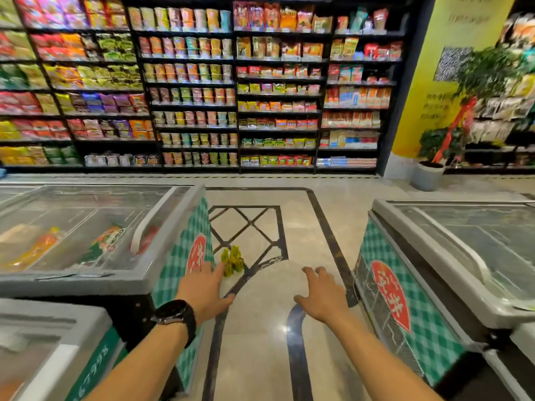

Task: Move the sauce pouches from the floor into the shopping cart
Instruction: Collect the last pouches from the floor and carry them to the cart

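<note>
yellow-green sauce pouches (232,261), clustered upright on floor

Inside a grocery shop; tall black shelves (238,111) crammed with colourful snack packets (188,70); glass-lidded chest freezers (72,280) flanking a polished tiled aisle floor (260,328); printed yellow wall (419,96) beyond.

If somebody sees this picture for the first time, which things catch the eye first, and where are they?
The wall of shelves across the back, packed with colourful packets, strikes first. Nearer, the left hand, wearing a black watch, and the right hand reach forward, both empty, between chest freezers. Small yellow-green sauce pouches stand on the floor just beyond the left hand.
</note>
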The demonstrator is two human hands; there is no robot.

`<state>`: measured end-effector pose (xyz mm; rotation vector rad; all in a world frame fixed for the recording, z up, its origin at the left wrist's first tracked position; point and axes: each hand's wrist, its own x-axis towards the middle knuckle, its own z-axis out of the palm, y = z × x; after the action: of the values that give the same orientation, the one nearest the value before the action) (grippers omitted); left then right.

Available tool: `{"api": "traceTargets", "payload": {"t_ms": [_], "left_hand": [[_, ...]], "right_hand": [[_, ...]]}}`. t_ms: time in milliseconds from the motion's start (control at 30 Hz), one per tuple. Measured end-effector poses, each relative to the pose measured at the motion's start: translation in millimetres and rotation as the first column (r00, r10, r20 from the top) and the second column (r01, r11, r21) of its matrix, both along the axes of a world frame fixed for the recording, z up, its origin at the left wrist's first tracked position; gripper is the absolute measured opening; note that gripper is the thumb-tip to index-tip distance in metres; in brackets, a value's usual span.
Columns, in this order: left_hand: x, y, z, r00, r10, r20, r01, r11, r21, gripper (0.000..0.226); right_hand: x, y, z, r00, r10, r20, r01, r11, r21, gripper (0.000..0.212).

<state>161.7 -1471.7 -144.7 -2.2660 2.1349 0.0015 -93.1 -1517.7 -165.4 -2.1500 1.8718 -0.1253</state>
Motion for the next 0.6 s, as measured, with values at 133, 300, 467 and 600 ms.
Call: {"api": "traceTargets", "payload": {"t_ms": [133, 300, 467, 600], "left_hand": [[16, -86, -12, 0.999, 0.044, 0.000, -0.044, 0.998, 0.048, 0.078], [35, -212, -38, 0.996, 0.085, -0.016, -0.083, 0.993, 0.088, 0.081], [48, -327, -59, 0.990, 0.126, -0.068, -0.114, 0.982, 0.148, 0.081], [60, -402, -81, 0.982, 0.170, -0.085, -0.149, 0.965, 0.218, 0.080]], "right_hand": [[15, -90, -16, 0.999, 0.045, -0.003, -0.045, 0.998, 0.039, 0.076], [33, -216, -33, 0.996, 0.087, -0.022, -0.086, 0.995, 0.042, 0.077], [38, -327, -37, 0.997, 0.078, 0.010, -0.079, 0.994, 0.075, 0.075], [30, -410, -53, 0.998, 0.055, 0.025, -0.058, 0.987, 0.151, 0.074]]}}
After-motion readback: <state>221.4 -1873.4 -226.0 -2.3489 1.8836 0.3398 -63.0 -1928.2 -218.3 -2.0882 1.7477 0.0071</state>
